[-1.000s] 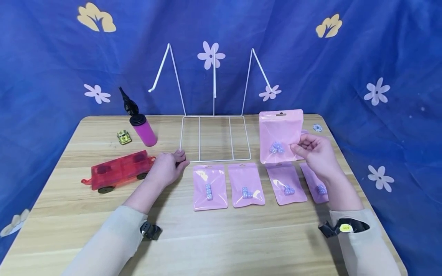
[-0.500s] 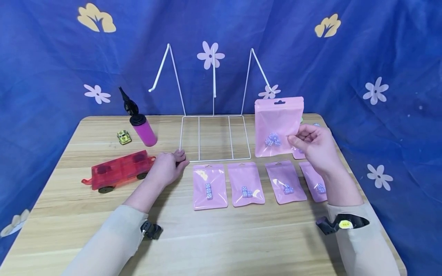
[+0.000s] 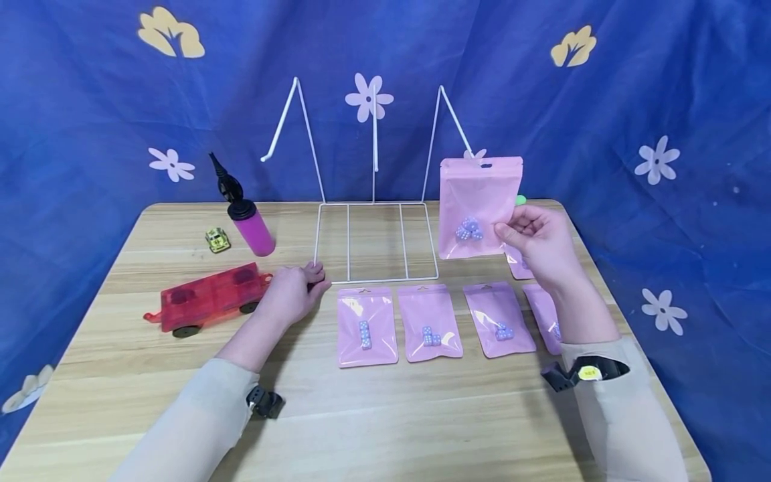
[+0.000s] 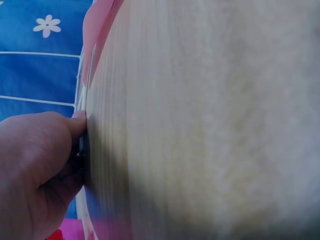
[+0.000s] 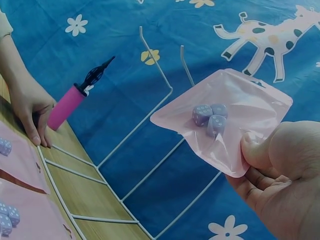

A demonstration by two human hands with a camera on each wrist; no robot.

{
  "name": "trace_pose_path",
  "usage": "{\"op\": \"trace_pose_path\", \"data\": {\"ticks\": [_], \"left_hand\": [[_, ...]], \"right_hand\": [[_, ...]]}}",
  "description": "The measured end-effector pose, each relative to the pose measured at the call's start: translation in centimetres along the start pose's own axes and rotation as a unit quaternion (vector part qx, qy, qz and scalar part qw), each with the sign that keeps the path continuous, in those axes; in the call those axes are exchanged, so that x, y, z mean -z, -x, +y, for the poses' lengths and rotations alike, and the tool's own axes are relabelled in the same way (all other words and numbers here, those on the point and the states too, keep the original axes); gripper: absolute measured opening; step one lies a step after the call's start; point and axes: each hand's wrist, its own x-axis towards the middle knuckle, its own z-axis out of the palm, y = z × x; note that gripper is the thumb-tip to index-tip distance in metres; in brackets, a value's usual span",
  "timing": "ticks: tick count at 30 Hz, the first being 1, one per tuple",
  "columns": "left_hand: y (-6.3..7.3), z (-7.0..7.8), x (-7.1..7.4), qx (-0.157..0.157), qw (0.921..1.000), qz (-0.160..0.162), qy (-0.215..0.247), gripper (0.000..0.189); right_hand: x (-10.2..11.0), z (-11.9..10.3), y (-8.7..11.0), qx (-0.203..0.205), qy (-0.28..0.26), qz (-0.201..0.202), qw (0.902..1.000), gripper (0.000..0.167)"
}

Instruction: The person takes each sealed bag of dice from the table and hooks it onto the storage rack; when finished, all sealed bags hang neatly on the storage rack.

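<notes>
In the head view my right hand (image 3: 542,242) pinches the right edge of a pink zip pouch (image 3: 478,184), held upright above the table. Several purple dice (image 5: 210,117) show through its front. The pouch's hang hole is near the tip of the right prong of a white wire rack (image 3: 385,279); no contact can be made out. At the rack's front left corner, my left hand (image 3: 295,292) holds the wire with thumb and fingers, low against the tabletop. Several more pink pouches with dice, such as the leftmost pouch (image 3: 367,308), lie in front of the rack.
On the left stand a red toy trailer (image 3: 207,298), a small yellow toy car (image 3: 217,239) and a magenta pump (image 3: 255,231) with a black nozzle. Another pink pouch (image 3: 518,263) lies partly behind my right hand. A blue patterned cloth (image 3: 385,33) hangs behind the table.
My right hand has raised the pouch and carried it slightly left, toward the tip of the rack's right prong. The left hand has stayed at the rack's corner.
</notes>
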Motion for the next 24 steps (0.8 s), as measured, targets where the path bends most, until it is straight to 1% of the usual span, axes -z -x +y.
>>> {"op": "trace_pose_path", "data": {"ticks": [4,7,10,14,20,24], "left_hand": [[0.0,0.1,0.0,0.001,1.0000,-0.001,-0.001,0.035],[0.0,0.1,0.1,0.001,1.0000,-0.002,-0.002,0.035],[0.0,0.2,0.1,0.000,1.0000,0.001,-0.002,0.034],[0.0,0.2,0.1,-0.001,1.0000,0.003,-0.003,0.032],[0.0,0.1,0.0,0.001,1.0000,0.000,-0.003,0.033],[0.0,0.0,-0.1,0.004,1.0000,-0.002,0.000,0.034]], "right_hand": [[-0.2,0.4,-0.2,-0.003,-0.006,0.000,1.0000,0.011],[-0.4,0.3,-0.3,-0.007,-0.006,0.002,1.0000,0.007],[-0.5,0.2,-0.3,-0.010,-0.008,0.005,0.9999,0.006],[-0.5,0.5,-0.6,-0.010,-0.014,0.005,0.9998,0.009],[-0.5,1.2,-1.2,-0.012,-0.012,-0.009,0.9998,0.009],[-0.6,1.7,-1.9,-0.017,-0.004,-0.012,0.9998,0.016]]}}
